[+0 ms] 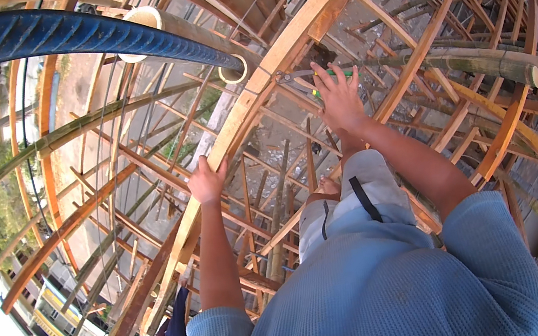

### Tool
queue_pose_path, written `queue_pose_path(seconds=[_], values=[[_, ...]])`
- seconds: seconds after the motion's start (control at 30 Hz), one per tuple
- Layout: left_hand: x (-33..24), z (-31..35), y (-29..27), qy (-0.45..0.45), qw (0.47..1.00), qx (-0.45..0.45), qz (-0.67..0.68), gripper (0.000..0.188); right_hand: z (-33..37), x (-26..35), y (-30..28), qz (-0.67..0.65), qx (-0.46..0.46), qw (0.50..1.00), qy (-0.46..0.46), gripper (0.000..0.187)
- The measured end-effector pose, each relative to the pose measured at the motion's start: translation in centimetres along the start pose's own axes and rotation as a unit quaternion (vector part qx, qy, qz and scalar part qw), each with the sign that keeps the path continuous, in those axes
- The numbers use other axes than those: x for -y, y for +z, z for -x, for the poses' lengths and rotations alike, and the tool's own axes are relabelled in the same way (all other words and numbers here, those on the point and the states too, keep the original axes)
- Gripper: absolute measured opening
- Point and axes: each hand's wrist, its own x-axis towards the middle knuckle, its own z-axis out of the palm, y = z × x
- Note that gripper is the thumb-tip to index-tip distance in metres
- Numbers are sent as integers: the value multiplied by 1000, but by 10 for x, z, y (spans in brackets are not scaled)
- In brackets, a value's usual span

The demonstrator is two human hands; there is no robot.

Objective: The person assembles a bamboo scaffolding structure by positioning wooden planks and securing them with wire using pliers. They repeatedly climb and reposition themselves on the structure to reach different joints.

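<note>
Probably heavy and stiff, the wooden beam runs seven to one o'clock; the left hand curls over it at nine; the right hand holds pliers, likely light, at one, best gripped by their green handles.

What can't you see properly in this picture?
- Green-handled tool, head view: handles partly covered by the right grip.
- Left grip's palm, head view: hidden by the hand's own back.
- Blue ribbed bar, head view: cut off by the dark left rim.
- Distant building, head view: details too small.
</note>
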Motion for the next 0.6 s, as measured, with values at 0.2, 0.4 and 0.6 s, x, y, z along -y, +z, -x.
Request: queue_pose_path(seconds=[0.2, 0.4, 0.6], values=[[1, 1, 0, 7, 1000, -17, -2, 58, 2, 6, 5, 13, 7, 1000, -6, 92], [1, -1, 1, 15, 1000, -19, 13, 56, 9, 21, 10, -22, -4, 1000, 6, 92], [1, 0, 1, 8, 1000, -14, -3, 56, 18, 38, 20, -53, -6, 998, 37, 91]])
